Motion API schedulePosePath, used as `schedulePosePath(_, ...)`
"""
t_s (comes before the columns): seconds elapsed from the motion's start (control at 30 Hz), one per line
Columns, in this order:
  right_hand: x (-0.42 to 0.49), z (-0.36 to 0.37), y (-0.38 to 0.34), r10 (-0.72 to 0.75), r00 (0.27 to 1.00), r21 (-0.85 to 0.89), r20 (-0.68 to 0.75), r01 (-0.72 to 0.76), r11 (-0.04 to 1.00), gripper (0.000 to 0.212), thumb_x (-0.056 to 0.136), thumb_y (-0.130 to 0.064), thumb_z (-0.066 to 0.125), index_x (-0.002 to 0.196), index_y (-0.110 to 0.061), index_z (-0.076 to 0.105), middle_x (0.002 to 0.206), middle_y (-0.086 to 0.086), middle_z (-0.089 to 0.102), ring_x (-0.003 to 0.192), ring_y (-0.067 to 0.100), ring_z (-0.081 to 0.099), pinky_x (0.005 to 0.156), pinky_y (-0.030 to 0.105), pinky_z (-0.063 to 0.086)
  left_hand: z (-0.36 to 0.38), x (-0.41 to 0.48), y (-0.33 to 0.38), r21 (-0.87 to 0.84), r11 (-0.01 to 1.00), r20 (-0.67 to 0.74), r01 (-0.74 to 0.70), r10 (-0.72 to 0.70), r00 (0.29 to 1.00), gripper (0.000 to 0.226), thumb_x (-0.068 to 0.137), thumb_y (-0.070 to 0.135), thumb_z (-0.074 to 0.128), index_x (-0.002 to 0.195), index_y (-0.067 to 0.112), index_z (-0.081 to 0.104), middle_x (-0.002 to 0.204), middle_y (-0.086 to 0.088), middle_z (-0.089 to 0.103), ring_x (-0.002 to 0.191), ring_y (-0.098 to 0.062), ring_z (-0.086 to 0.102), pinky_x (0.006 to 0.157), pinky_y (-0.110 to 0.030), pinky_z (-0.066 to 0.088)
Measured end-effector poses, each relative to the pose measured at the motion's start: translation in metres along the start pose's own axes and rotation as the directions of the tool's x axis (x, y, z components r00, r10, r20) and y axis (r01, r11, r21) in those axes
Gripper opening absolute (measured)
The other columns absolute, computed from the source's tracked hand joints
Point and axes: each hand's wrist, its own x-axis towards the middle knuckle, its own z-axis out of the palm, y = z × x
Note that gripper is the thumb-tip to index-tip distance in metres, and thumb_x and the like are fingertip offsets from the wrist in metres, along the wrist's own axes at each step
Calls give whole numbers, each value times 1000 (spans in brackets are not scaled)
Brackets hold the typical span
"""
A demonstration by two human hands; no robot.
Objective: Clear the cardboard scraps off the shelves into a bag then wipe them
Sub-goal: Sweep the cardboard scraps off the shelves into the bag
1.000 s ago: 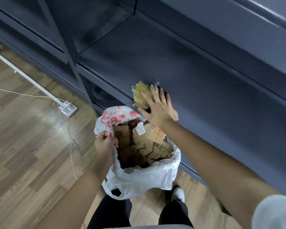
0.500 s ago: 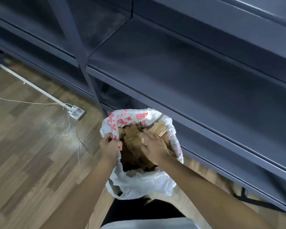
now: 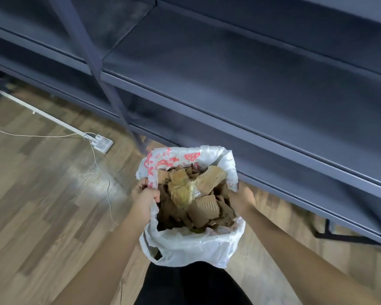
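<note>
White plastic bag [image 3: 191, 249], red print on its far rim, held open just below the middle of the view, above dark trousers [image 3: 191, 282]. Heaped to the brim with brown cardboard scraps [image 3: 207, 208], one yellowish crumpled piece on top.

Left hand [image 3: 144, 197] at nine o'clock on the bag's mouth, fingers curled over the rim, pinching the plastic. Right hand [image 3: 241, 198] at three o'clock, clasped round the opposite rim, fingertips hidden behind the plastic.

Grey-blue metal shelves [image 3: 229, 69] from twelve to three o'clock, a slanting post [image 3: 92, 62] at eleven. Wooden floor [image 3: 42, 205] at nine o'clock. White power strip [image 3: 102, 144] at ten o'clock from the bag, thin cable [image 3: 101, 172] trailing from it towards the left forearm.
</note>
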Motion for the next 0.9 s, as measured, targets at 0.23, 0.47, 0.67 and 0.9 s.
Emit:
schedulePosePath(0.23, 18, 37, 41, 114, 990, -19, -77, -116, 993, 12, 92, -13, 46, 82, -10, 53, 85, 7, 59, 79, 25, 54, 65, 25, 38, 5, 54, -29, 245, 940, 254, -236, 173, 952, 24, 46, 8, 59, 58, 10, 39, 70, -14, 43, 74, -25, 47, 66, -34, 36)
schedulePosePath(0.47, 89, 132, 74, 181, 977, -48, -109, -187, 981, 18, 93, -9, 41, 76, -10, 44, 87, 11, 53, 82, 26, 51, 68, 26, 35, 24, 166, -63, 502, 828, 265, -251, 129, 956, 22, 62, 10, 64, 63, 16, 43, 81, -13, 53, 78, -25, 53, 66, -32, 37)
schedulePosePath(0.67, 176, 225, 103, 185, 975, 14, -123, -184, 983, 12, 93, -7, 42, 82, -7, 46, 82, 9, 51, 80, 25, 47, 66, 26, 34, 54, 296, -103, 476, 820, 221, -318, 238, 946, 18, 80, -1, 53, 71, 14, 50, 86, -16, 58, 82, -27, 55, 65, -27, 38)
schedulePosePath(0.9, 227, 286, 130, 161, 960, 63, -227, -150, 987, 3, 93, -5, 42, 89, -4, 43, 83, 15, 50, 76, 25, 46, 66, 26, 33, 89, 375, -126, 490, 769, 231, -412, 341, 911, 13, 88, -4, 48, 82, 8, 49, 74, -6, 54, 81, -24, 49, 49, -22, 30)
